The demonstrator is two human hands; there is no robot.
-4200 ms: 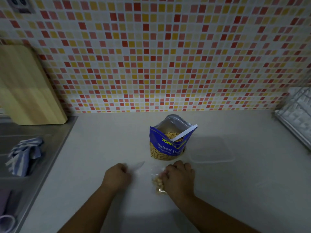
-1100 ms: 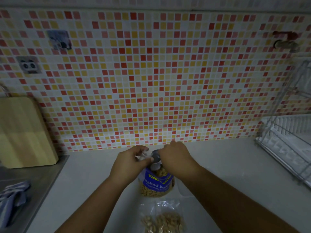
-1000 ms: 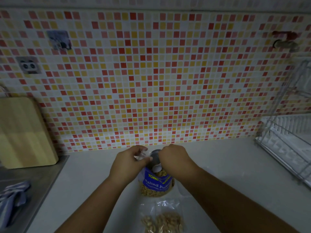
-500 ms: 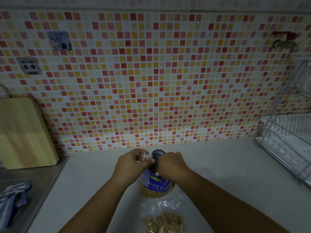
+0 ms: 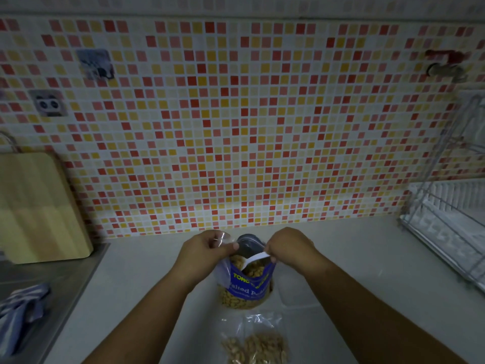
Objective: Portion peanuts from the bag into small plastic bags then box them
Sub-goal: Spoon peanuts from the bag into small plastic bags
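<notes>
A blue peanut bag [image 5: 248, 285] stands open on the counter, peanuts showing at its mouth. My left hand [image 5: 203, 248] pinches an empty small clear plastic bag [image 5: 224, 269] at the left of the peanut bag's mouth. My right hand [image 5: 287, 248] holds a white plastic spoon [image 5: 253, 260] whose bowl dips into the peanuts. A filled small plastic bag [image 5: 256, 342] of peanuts lies flat on the counter in front. A clear plastic box [image 5: 291, 296] sits to the right of the peanut bag, mostly hidden by my right forearm.
A wooden cutting board [image 5: 36, 206] leans on the tiled wall at the left, above a steel sink [image 5: 52, 298] with a striped cloth [image 5: 18, 311]. A wire dish rack [image 5: 451, 227] stands at the right.
The filled small bag was laid flat in front. Both hands went up to the peanut bag's mouth. My right hand has drawn back right, and the white spoon now shows in the peanuts.
</notes>
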